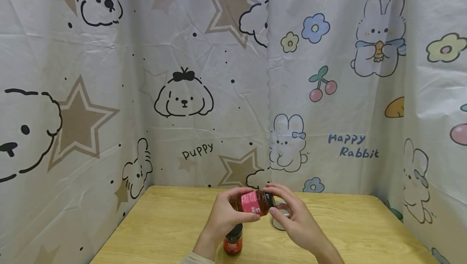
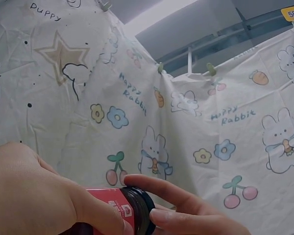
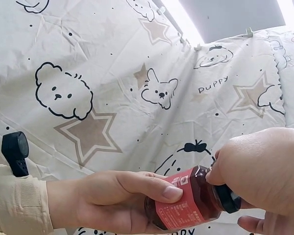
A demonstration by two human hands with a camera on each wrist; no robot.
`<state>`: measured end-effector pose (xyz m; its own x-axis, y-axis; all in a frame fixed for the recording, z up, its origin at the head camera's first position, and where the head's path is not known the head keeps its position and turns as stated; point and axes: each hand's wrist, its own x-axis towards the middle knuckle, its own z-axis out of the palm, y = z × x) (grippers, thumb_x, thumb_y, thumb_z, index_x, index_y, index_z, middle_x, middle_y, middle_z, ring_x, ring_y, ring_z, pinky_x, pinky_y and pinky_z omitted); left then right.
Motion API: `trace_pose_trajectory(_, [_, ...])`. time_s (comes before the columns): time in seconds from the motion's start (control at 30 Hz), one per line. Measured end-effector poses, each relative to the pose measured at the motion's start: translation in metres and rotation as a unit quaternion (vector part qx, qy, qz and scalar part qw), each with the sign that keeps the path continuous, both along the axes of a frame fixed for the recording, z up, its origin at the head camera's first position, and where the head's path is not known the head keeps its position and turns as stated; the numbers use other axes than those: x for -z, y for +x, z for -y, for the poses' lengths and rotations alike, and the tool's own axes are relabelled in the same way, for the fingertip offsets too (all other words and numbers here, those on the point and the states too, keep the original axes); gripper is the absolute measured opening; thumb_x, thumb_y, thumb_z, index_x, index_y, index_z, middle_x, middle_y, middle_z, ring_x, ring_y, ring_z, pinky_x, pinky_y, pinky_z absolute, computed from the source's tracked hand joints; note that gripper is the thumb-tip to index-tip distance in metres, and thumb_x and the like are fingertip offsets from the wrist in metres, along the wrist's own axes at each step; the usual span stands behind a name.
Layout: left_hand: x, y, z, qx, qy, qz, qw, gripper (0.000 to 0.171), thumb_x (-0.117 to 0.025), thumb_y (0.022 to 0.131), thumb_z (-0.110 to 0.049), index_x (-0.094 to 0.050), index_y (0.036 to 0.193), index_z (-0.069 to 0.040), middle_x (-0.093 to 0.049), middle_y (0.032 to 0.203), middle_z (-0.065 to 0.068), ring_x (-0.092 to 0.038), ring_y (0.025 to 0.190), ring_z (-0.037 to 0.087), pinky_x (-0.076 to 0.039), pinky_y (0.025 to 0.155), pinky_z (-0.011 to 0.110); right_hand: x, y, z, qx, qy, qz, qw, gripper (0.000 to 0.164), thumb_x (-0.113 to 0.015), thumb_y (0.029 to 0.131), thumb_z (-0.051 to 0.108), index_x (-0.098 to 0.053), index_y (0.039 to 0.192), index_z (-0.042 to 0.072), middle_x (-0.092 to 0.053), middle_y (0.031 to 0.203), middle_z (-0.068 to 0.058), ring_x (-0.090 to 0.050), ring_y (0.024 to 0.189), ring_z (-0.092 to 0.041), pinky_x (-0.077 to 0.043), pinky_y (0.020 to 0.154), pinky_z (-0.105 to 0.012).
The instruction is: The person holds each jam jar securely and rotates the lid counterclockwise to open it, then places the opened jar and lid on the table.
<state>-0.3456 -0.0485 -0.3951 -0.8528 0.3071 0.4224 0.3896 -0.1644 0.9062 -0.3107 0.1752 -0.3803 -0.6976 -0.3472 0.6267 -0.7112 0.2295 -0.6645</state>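
My left hand (image 1: 222,217) grips a glass jar (image 1: 251,203) with a pink-red label and dark red contents, tilted on its side above the table. The thumb lies along the label, plain in the right wrist view. The jar's black lid (image 1: 270,199) points right, and my right hand (image 1: 299,221) pinches it between fingers and thumb. In the left wrist view the right fingertips (image 2: 161,215) touch the lid's edge. Whether the lid is turning cannot be told. Below the left hand, a second jar (image 1: 233,245) with a black lid and red label stands upright.
Partly hidden behind the right hand is a pale, round can-like container (image 1: 279,224) on the wooden table (image 1: 153,231). Curtains printed with puppies and rabbits (image 1: 219,93) enclose the table's back and sides.
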Motion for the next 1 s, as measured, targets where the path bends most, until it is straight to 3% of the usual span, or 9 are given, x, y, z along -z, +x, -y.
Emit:
trace_pose_trajectory(0.2, [0.0001,0.0000,0.0007,0.014,0.013,0.005,0.9998,0.056,-0.089,0.073,0.004,-0.070,0.125,0.001,-0.071,0.112,0.015,-0.068,0.093,0.025,-0.060,0.077,0.034,-0.0007,0.0012,-0.0005,-0.013,-0.005,-0.016,1.000,0.045,-0.065,0.100,-0.001,-0.059,0.141,0.016,-0.049,0.150,-0.009,-0.047,0.135,-0.012,-0.056,0.094,-0.036])
trace_pose_trajectory(0.73, [-0.0018,0.0017,0.0034,0.018,0.022,0.016,0.9995,0.055,-0.090,0.075,0.001,-0.069,0.127,0.001,-0.072,0.112,0.016,-0.067,0.094,0.026,-0.060,0.080,0.034,-0.0012,0.0015,0.0002,-0.024,-0.016,-0.038,0.999,0.045,-0.064,0.099,-0.005,-0.060,0.140,0.012,-0.049,0.150,-0.009,-0.051,0.132,-0.015,-0.056,0.093,-0.035])
trace_pose_trajectory(1.0, [0.0002,0.0002,0.0010,0.031,0.034,0.020,0.9987,0.054,-0.089,0.075,0.003,-0.070,0.126,0.003,-0.072,0.111,0.016,-0.067,0.094,0.024,-0.060,0.081,0.034,-0.0034,0.0031,-0.0013,-0.047,-0.048,-0.017,0.998,0.041,-0.061,0.099,-0.008,-0.057,0.140,0.001,-0.045,0.149,-0.018,-0.054,0.127,-0.017,-0.057,0.091,-0.033])
